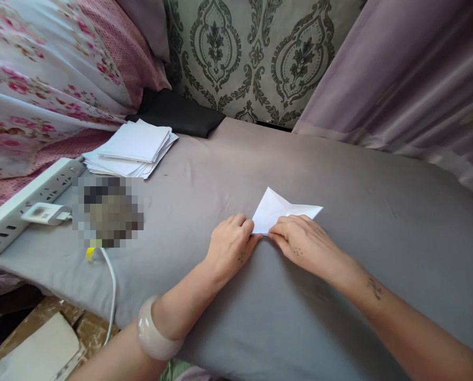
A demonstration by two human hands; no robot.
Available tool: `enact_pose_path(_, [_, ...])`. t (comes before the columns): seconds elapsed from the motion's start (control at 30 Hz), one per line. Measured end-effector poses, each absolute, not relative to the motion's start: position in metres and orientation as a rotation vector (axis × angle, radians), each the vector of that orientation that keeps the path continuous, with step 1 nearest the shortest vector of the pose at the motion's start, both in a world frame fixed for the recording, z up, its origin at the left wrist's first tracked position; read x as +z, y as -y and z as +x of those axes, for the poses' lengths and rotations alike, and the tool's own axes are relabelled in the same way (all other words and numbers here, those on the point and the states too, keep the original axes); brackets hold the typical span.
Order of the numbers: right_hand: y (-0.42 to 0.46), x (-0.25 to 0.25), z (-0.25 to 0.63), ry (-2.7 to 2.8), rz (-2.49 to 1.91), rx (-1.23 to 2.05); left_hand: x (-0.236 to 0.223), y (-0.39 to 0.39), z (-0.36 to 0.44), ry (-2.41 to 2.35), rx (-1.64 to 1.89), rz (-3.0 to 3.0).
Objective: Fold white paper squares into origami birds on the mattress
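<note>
A folded sheet of white paper (269, 210) lies on the grey cloth, with one pointed corner up at the back and another out to the right. My left hand (233, 243) pinches its near left edge between thumb and curled fingers. At the near edge, close beside it, my right hand (300, 238) also pinches the paper, its fingers covering the lower right part. Only a short stretch of the folded edge shows between the two thumbs. A pale bangle (157, 329) sits on my left forearm.
To the back left lies a stack of white paper (135, 144) near a black folded cloth (181, 112). A white power strip (30, 203) with a plugged-in charger (48, 213) runs along the left edge. Its white cable (113, 286) hangs over the front. A mauve curtain (363, 79) borders the right.
</note>
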State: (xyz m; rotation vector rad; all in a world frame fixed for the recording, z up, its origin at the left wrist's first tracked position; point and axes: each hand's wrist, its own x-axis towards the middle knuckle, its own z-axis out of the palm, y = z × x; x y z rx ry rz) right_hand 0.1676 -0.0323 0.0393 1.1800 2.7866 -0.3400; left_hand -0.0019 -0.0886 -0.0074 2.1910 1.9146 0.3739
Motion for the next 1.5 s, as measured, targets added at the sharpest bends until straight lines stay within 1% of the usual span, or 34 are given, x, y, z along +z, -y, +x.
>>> enact_pose_path(0.13, [0.033, 0.036, 0.169, -2.777, 1.217, -0.357, -0.008, 0.093, -0.006, -1.877, 0.446, 2.193])
enact_pose_path(0.27, [0.032, 0.035, 0.171, -2.731, 1.283, -0.376, -0.011, 0.096, -0.010, -1.844, 0.619, 2.048])
enact_pose_path(0.4, [0.030, 0.044, 0.169, -2.679, 1.314, -0.456, -0.015, 0.095, -0.010, -1.838, 0.710, 1.926])
enact_pose_path(0.6, [0.022, 0.052, 0.162, -2.593, 1.333, -0.558, -0.015, 0.095, -0.008, -1.869, 0.716, 1.903])
enact_pose_path(0.9, [0.009, 0.056, 0.149, -2.444, 1.361, -0.538, -0.015, 0.087, -0.003, -1.961, 0.644, 1.824])
enact_pose_path(1.1, [-0.003, 0.058, 0.143, -2.345, 1.330, -0.537, -0.018, 0.088, -0.007, -1.833, 0.723, 1.899])
enact_pose_path(1.2, [-0.009, 0.059, 0.139, -2.297, 1.288, -0.555, -0.016, 0.089, -0.008, -1.629, 0.667, 2.141])
enact_pose_path(1.37, [-0.023, 0.058, 0.138, -2.259, 1.238, -0.645, -0.009, 0.089, -0.007, -1.420, 0.426, 2.428])
enact_pose_path(1.47, [-0.030, 0.062, 0.150, -2.297, 1.217, -0.789, -0.006, 0.089, -0.007, -1.387, 0.349, 2.509])
enact_pose_path(1.5, [-0.030, 0.064, 0.156, -2.350, 1.227, -0.902, -0.006, 0.089, -0.007, -1.380, 0.333, 2.534])
